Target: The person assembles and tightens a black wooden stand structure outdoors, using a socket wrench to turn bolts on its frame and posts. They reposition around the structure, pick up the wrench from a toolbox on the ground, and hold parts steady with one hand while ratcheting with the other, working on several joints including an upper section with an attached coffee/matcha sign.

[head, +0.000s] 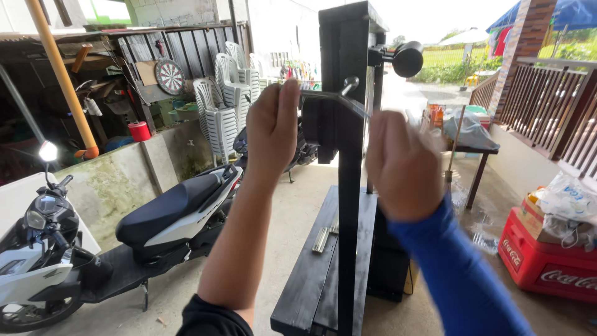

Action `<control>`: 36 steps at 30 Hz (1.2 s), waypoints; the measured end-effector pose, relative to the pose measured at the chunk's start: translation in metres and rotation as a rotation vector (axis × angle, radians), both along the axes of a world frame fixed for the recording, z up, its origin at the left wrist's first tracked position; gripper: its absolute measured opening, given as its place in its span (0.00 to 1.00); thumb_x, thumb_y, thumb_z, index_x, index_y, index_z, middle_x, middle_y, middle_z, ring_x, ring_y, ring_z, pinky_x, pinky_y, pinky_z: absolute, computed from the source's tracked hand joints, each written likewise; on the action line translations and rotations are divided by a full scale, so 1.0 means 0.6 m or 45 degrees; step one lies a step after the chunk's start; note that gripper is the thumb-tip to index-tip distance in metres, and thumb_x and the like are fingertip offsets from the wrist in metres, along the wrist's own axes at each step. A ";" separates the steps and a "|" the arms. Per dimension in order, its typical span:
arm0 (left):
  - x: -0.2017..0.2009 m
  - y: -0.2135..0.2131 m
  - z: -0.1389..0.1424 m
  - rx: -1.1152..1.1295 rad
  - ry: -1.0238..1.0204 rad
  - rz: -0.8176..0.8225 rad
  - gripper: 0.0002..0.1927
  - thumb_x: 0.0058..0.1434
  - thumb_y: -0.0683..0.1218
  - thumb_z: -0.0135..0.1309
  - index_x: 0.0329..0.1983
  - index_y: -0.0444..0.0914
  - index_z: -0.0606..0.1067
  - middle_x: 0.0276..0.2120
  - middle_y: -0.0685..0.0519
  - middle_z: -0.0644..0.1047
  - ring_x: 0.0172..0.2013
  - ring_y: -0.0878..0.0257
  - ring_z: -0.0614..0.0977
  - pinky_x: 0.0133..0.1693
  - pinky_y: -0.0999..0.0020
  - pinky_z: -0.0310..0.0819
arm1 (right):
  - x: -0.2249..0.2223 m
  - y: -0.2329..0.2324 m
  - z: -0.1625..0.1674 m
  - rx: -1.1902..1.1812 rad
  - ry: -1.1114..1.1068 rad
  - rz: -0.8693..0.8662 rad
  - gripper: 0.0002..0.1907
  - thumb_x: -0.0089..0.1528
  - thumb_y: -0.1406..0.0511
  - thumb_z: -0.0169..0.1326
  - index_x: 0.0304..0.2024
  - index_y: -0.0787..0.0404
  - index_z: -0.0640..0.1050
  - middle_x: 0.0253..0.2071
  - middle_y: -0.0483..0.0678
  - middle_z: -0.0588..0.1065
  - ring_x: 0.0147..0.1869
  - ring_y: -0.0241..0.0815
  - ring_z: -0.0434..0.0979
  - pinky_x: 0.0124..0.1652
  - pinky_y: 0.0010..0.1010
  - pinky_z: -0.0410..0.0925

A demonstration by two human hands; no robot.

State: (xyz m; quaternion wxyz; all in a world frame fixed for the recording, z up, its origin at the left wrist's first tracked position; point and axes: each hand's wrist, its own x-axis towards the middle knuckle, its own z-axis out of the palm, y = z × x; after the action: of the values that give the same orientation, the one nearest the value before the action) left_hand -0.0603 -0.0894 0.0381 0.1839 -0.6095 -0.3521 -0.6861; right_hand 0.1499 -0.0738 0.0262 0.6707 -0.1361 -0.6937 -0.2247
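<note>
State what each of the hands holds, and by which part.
Left hand grips the metal lever near its end. Right hand is blurred; its hold cannot be told.

Red crate (547, 264), boxy with white lettering on its sides: on the floor at lower right. On top of it, a brown cardboard box (538, 224) and clear plastic bags (569, 202) with blue print.
</note>
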 end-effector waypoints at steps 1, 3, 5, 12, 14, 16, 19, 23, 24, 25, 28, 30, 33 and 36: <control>-0.001 0.000 0.021 0.039 0.108 0.082 0.24 0.79 0.53 0.46 0.26 0.40 0.65 0.19 0.57 0.63 0.21 0.69 0.62 0.24 0.71 0.55 | -0.013 -0.007 -0.025 -0.056 0.048 0.036 0.06 0.77 0.68 0.46 0.45 0.65 0.72 0.27 0.53 0.71 0.29 0.49 0.75 0.32 0.40 0.67; 0.011 0.001 0.057 0.066 0.257 0.184 0.22 0.79 0.53 0.46 0.27 0.40 0.66 0.18 0.55 0.65 0.19 0.65 0.65 0.23 0.68 0.58 | -0.035 -0.001 -0.046 -0.412 0.092 0.077 0.09 0.76 0.67 0.46 0.40 0.64 0.72 0.19 0.52 0.70 0.22 0.46 0.74 0.23 0.38 0.63; 0.035 -0.004 0.080 0.193 0.425 0.307 0.19 0.80 0.54 0.46 0.35 0.39 0.68 0.20 0.51 0.68 0.20 0.57 0.71 0.23 0.64 0.62 | -0.068 -0.008 -0.073 -0.592 0.055 0.224 0.11 0.75 0.65 0.45 0.38 0.64 0.71 0.17 0.51 0.70 0.19 0.43 0.74 0.20 0.35 0.62; 0.061 -0.051 0.095 0.141 0.739 0.370 0.18 0.78 0.57 0.48 0.40 0.40 0.66 0.19 0.58 0.68 0.19 0.65 0.77 0.22 0.67 0.65 | -0.097 0.024 -0.065 -0.586 -0.309 0.773 0.17 0.76 0.60 0.39 0.47 0.62 0.77 0.21 0.46 0.73 0.22 0.35 0.75 0.24 0.26 0.67; 0.054 -0.061 0.074 0.040 0.593 0.377 0.20 0.74 0.60 0.52 0.37 0.41 0.67 0.15 0.57 0.64 0.15 0.65 0.67 0.20 0.66 0.55 | -0.041 0.036 -0.034 -0.562 -0.398 0.719 0.19 0.76 0.59 0.37 0.46 0.61 0.79 0.23 0.45 0.74 0.24 0.34 0.76 0.26 0.26 0.69; 0.046 -0.068 0.039 -0.034 0.450 0.415 0.22 0.71 0.63 0.54 0.36 0.41 0.68 0.15 0.59 0.62 0.14 0.69 0.61 0.18 0.70 0.50 | 0.001 0.031 0.004 -0.435 -0.215 0.573 0.18 0.76 0.59 0.40 0.47 0.61 0.79 0.27 0.45 0.77 0.28 0.34 0.78 0.28 0.26 0.69; 0.037 -0.075 -0.038 -0.181 0.270 0.487 0.24 0.64 0.66 0.56 0.34 0.41 0.69 0.14 0.61 0.62 0.15 0.74 0.61 0.18 0.75 0.51 | 0.037 0.027 0.081 0.119 -0.227 0.444 0.12 0.78 0.63 0.45 0.50 0.67 0.74 0.31 0.48 0.75 0.34 0.39 0.78 0.34 0.29 0.69; 0.044 -0.037 -0.114 -0.343 0.096 -0.295 0.24 0.76 0.59 0.47 0.28 0.41 0.68 0.21 0.64 0.63 0.23 0.75 0.61 0.24 0.71 0.51 | 0.022 0.023 0.148 0.542 -0.453 0.120 0.15 0.80 0.64 0.51 0.38 0.64 0.74 0.27 0.51 0.70 0.30 0.49 0.72 0.38 0.39 0.67; 0.045 -0.026 -0.126 -0.349 0.023 -0.577 0.23 0.78 0.58 0.45 0.30 0.41 0.69 0.23 0.64 0.63 0.25 0.75 0.61 0.26 0.71 0.53 | 0.020 0.022 0.151 0.572 -0.441 0.054 0.17 0.80 0.64 0.49 0.36 0.63 0.72 0.27 0.51 0.70 0.30 0.50 0.72 0.40 0.40 0.67; 0.046 -0.015 -0.133 -0.310 -0.005 -0.530 0.22 0.78 0.57 0.45 0.30 0.41 0.69 0.22 0.64 0.63 0.24 0.75 0.60 0.25 0.71 0.52 | 0.021 0.020 0.147 0.511 -0.420 0.007 0.19 0.80 0.64 0.49 0.34 0.63 0.72 0.26 0.51 0.68 0.28 0.50 0.70 0.39 0.41 0.67; 0.038 0.012 -0.118 -0.207 -0.118 -0.437 0.21 0.77 0.54 0.45 0.28 0.40 0.67 0.21 0.64 0.61 0.23 0.74 0.59 0.24 0.72 0.49 | 0.042 0.022 0.114 0.159 -0.352 -0.087 0.23 0.79 0.66 0.49 0.26 0.64 0.71 0.17 0.51 0.63 0.19 0.49 0.63 0.30 0.42 0.63; 0.025 0.019 -0.081 -0.175 -0.233 -0.454 0.21 0.77 0.53 0.45 0.26 0.40 0.65 0.19 0.64 0.61 0.21 0.74 0.58 0.23 0.72 0.48 | 0.048 0.025 0.056 0.045 -0.173 -0.007 0.18 0.78 0.67 0.43 0.32 0.64 0.73 0.21 0.49 0.65 0.23 0.46 0.66 0.28 0.35 0.60; 0.007 0.013 0.002 0.019 0.077 -0.284 0.20 0.81 0.53 0.42 0.32 0.39 0.67 0.21 0.61 0.62 0.22 0.72 0.62 0.24 0.72 0.54 | 0.012 0.044 -0.031 -0.433 0.008 0.265 0.22 0.79 0.63 0.42 0.29 0.63 0.70 0.19 0.49 0.60 0.19 0.43 0.61 0.24 0.35 0.54; 0.017 -0.002 0.070 0.210 0.413 0.074 0.22 0.85 0.53 0.43 0.35 0.37 0.68 0.23 0.56 0.68 0.22 0.65 0.70 0.27 0.70 0.62 | -0.071 0.073 -0.087 0.298 -0.033 -0.078 0.20 0.84 0.66 0.31 0.52 0.77 0.71 0.32 0.48 0.69 0.34 0.41 0.69 0.33 0.30 0.61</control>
State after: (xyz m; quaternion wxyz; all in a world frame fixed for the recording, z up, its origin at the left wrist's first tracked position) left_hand -0.0501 -0.0906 0.0802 0.3075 -0.6845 -0.2780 -0.5997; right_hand 0.1073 -0.0301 -0.0258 0.6659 -0.0750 -0.6668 -0.3262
